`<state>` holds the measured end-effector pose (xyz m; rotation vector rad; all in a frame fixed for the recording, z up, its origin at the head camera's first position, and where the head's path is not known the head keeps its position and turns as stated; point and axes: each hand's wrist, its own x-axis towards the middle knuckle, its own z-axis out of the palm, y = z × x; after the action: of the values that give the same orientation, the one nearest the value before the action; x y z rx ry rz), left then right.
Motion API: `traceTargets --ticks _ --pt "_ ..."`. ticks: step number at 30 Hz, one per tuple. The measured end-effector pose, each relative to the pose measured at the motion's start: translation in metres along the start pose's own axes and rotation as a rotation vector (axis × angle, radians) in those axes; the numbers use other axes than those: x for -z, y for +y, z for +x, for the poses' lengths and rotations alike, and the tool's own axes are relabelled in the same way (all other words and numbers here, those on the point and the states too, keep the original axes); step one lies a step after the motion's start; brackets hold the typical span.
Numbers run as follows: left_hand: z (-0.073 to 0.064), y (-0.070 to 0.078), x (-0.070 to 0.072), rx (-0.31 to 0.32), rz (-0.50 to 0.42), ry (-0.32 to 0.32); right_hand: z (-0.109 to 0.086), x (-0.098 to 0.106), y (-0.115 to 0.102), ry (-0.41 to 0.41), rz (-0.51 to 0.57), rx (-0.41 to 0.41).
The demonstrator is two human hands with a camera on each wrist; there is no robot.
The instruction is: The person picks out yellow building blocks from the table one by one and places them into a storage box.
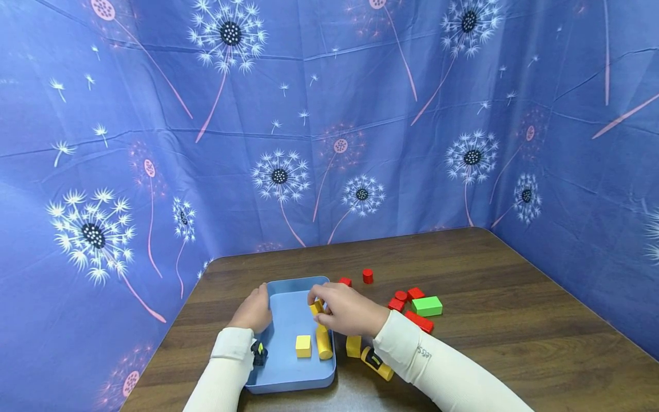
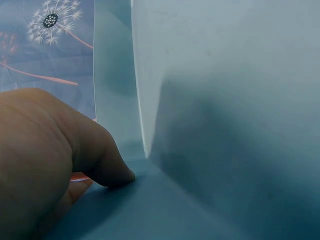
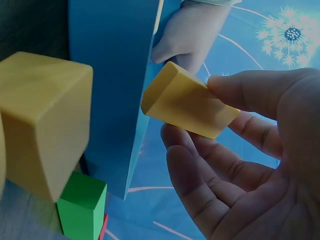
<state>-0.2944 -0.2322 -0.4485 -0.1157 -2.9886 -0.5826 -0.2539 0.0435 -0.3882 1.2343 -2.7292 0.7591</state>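
Observation:
A blue tray point(image 1: 285, 315) lies on the wooden table, and my left hand point(image 1: 252, 309) grips its left wall. In the left wrist view the thumb point(image 2: 102, 155) presses on the inner side of the tray while other fingers show beyond the wall. Over the tray's right side, my right hand point(image 1: 347, 309) pinches a yellow block point(image 3: 192, 102) between thumb and fingers. Inside the tray are a yellow cube point(image 1: 303, 346) and a yellow cylinder point(image 1: 324, 345), the cylinder lying along the right wall, its far end close under the right hand.
Right of the tray lie a yellow cube point(image 1: 353, 346) and a yellow cylinder point(image 1: 385, 372), partly covered by the right wrist's camera. Farther right sit a green block point(image 1: 427, 306) and several red blocks point(image 1: 419, 321). A red cylinder point(image 1: 368, 276) stands toward the back. Blue patterned cloth point(image 1: 319, 171) surrounds the table.

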Motion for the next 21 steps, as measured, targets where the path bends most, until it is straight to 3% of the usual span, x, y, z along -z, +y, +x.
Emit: traceTargets --ticks 21 --pt "-0.0014 0.0017 0.0012 0.002 -0.020 -0.005 0.0012 -0.0078 -0.0055 -0.008 -0.014 0.083"
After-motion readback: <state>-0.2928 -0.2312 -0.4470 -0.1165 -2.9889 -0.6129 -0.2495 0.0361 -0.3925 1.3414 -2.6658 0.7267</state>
